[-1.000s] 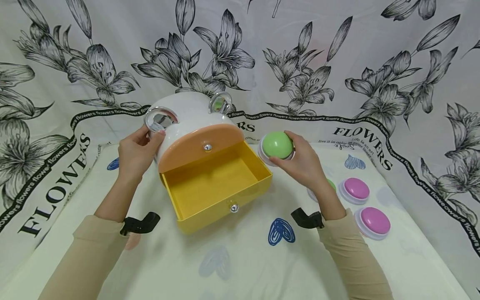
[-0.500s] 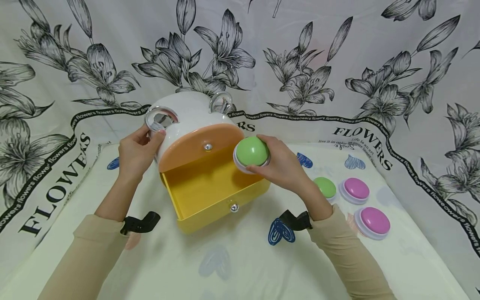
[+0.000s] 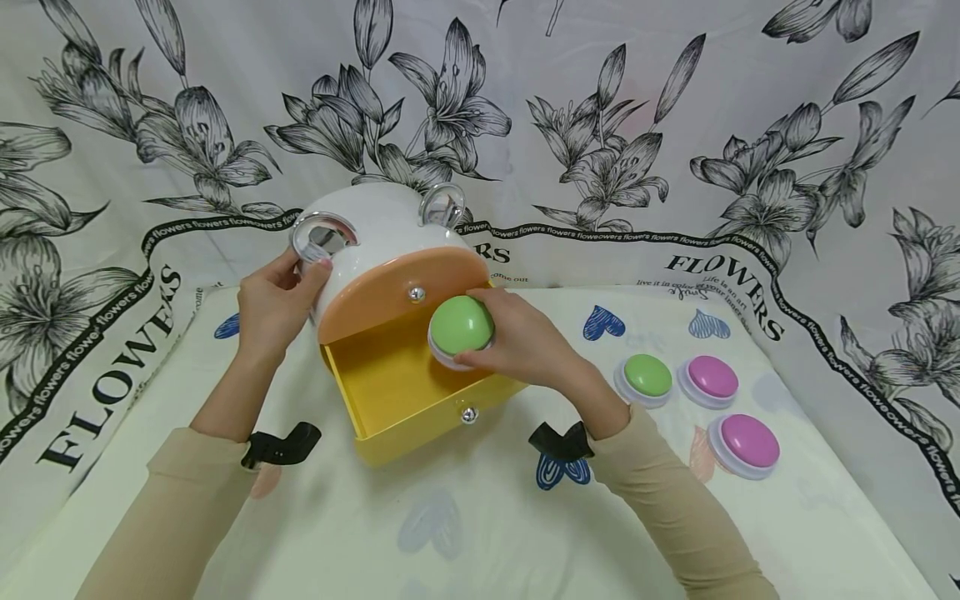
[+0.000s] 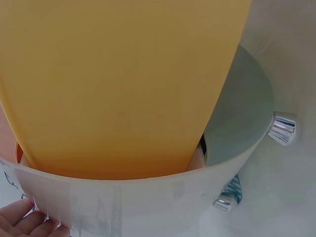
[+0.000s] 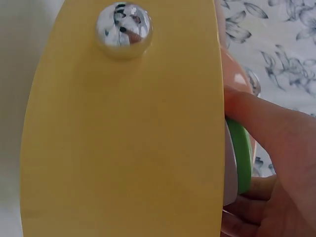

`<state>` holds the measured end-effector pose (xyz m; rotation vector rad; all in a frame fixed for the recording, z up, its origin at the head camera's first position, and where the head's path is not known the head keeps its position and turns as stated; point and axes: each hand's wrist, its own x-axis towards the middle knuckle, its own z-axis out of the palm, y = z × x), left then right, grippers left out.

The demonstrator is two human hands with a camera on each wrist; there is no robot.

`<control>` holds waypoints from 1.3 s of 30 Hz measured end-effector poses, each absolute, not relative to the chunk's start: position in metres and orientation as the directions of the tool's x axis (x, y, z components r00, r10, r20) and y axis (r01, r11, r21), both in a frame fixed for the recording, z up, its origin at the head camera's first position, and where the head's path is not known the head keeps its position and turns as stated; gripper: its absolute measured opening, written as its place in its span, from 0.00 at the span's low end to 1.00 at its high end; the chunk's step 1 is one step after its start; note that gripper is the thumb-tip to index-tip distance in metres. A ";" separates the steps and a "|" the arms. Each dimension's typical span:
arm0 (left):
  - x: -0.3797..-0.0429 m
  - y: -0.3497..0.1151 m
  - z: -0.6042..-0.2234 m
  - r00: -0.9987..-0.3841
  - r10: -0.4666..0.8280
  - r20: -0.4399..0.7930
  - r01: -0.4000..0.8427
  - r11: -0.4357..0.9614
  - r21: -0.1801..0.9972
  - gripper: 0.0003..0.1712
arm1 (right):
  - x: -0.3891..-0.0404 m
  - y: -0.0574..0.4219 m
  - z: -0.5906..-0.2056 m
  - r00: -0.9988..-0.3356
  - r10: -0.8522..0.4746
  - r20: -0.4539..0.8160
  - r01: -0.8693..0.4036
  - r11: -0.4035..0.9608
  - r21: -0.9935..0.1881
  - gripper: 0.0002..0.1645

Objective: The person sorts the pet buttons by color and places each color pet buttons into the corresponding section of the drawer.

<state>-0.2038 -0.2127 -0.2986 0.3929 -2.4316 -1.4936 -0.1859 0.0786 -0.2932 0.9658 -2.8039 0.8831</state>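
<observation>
My right hand [image 3: 525,337] grips a green push button [image 3: 459,327] with a white base, thumb in front and fingers behind. The button is over the right part of the pulled-out yellow drawer [image 3: 390,375]; in the right wrist view it shows behind the yellow drawer front. My left hand [image 3: 273,304] holds the left side of a rounded white drawer box [image 3: 375,221], thumb at its front edge beside a chrome ring [image 3: 322,237]. Its fingertips [image 4: 44,224] rest on the white shell in the left wrist view. Above the drawer is an orange front [image 3: 405,292] with a chrome knob.
On the right of the white cloth lie another green push button [image 3: 647,377] and two pink push buttons [image 3: 712,377], [image 3: 750,442]. Floral fabric [image 3: 600,125] hangs behind the drawer box.
My right hand has carried the green push button leftward, from beside the box to over the open drawer. My left hand and the box have stayed in place.
</observation>
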 end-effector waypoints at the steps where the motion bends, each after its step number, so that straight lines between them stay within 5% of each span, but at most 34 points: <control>1: -0.204 -0.213 -0.299 -0.929 -0.361 0.078 -0.094 0.434 0.896 0.40 | -0.186 0.076 -0.294 -0.800 -0.560 0.216 -0.582 0.637 -0.505 0.43; 39: -0.203 -0.212 -0.297 -0.930 -0.361 0.070 -0.093 0.414 0.906 0.40 | -0.175 -0.004 -0.299 -0.697 -0.711 -0.097 -0.605 0.655 -0.454 0.34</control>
